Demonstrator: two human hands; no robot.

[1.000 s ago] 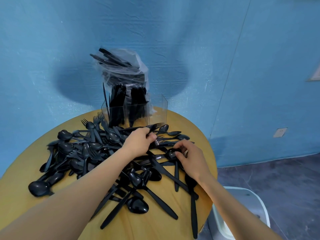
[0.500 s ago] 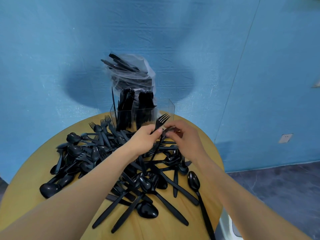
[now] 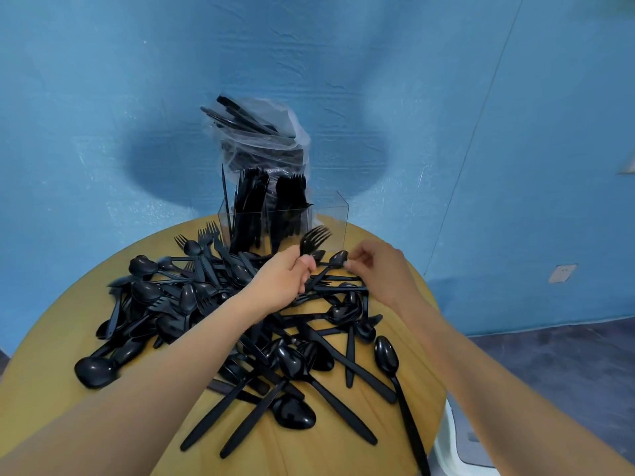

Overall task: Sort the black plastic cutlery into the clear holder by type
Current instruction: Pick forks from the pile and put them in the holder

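Both hands reach forward: left hand (image 3: 283, 281) grips fork (image 3: 314, 240) upright, right hand (image 3: 376, 269) pinches spoon (image 3: 338, 258).

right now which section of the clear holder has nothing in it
The right-hand section of the clear holder: it shows only clear walls, while the two sections to its left are packed with upright black cutlery.

Plain indoor room: blue wall (image 3: 103, 97), round wooden table (image 3: 51, 338), grey floor (image 3: 567, 355).

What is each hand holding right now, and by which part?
The left hand grips a black fork by its handle, tines up. The right hand has its fingertips at a spoon's bowl; whether it pinches it cannot be told.
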